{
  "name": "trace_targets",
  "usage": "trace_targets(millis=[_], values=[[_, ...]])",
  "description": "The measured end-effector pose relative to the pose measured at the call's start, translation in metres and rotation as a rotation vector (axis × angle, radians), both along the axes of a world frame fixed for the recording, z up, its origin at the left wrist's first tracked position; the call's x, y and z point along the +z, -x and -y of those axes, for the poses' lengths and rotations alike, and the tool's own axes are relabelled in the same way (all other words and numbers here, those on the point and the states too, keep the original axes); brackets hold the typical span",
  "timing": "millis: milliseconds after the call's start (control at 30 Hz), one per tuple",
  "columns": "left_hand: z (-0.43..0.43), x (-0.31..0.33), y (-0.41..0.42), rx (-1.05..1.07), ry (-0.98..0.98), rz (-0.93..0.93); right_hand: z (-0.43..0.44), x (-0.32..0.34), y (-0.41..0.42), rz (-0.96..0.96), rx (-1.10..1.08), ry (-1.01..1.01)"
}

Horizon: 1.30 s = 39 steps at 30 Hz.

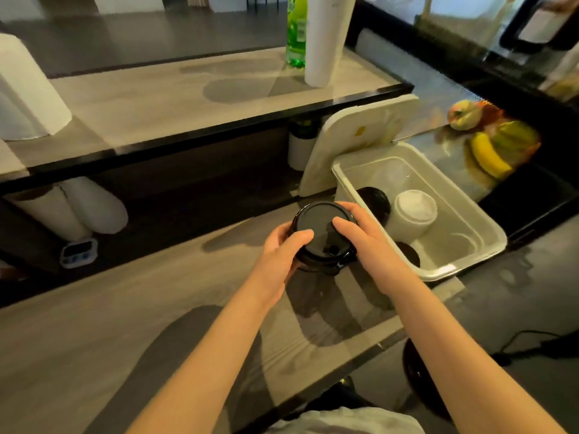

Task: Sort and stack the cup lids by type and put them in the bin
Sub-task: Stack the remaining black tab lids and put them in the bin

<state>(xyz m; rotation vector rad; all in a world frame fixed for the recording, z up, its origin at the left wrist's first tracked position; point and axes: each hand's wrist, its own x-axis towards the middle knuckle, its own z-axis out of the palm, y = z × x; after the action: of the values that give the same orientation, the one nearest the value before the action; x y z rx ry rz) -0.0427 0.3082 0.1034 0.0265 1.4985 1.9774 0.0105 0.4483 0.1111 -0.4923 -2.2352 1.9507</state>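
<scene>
A stack of black cup lids (319, 228) is held above the wooden counter, just left of the white bin (470, 214). My left hand (282, 255) grips the stack from the left, thumb on top. My right hand (366, 239) holds it from the right, fingers across the top lid. Inside the bin stand a stack of black lids (376, 200) at the left wall, a stack of white lids (415, 211) in the middle, another black lid (409, 253) at the near wall, and clear lids (391, 175) at the back.
The bin's white cover (354, 142) leans against the raised shelf behind it. Paper towel rolls (78, 208) and a small timer (78, 252) lie under the shelf at left. A green bottle (296, 29) and a paper roll (326, 39) stand on the shelf. Fruit (492, 142) lies at right.
</scene>
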Motion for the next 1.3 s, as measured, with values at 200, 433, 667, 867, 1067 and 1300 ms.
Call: trace_targets(millis=[200,433,667,867,1067,1300], values=[[-0.069,0.014,0.009,-0.24,0.367,-0.366,-0.083,0.016,-0.013,0.021,-0.054,0.104],[-0.16,0.031,0.022,-0.457,0.603,-0.453,-0.181,0.015,-0.028,0.206,-0.049,0.017],[-0.208,0.021,0.034,-0.831,0.839,-0.51,-0.223,-0.004,-0.037,0.484,0.03,-0.012],[-0.224,0.022,0.041,-1.091,0.991,-0.482,-0.24,-0.013,-0.031,0.665,0.292,-0.113],[-0.248,0.014,0.043,-1.265,1.21,-0.456,-0.236,-0.02,-0.017,0.808,0.498,-0.194],[-0.261,-0.014,0.042,-1.255,1.242,-0.323,-0.238,-0.036,0.003,0.912,0.555,-0.332]])
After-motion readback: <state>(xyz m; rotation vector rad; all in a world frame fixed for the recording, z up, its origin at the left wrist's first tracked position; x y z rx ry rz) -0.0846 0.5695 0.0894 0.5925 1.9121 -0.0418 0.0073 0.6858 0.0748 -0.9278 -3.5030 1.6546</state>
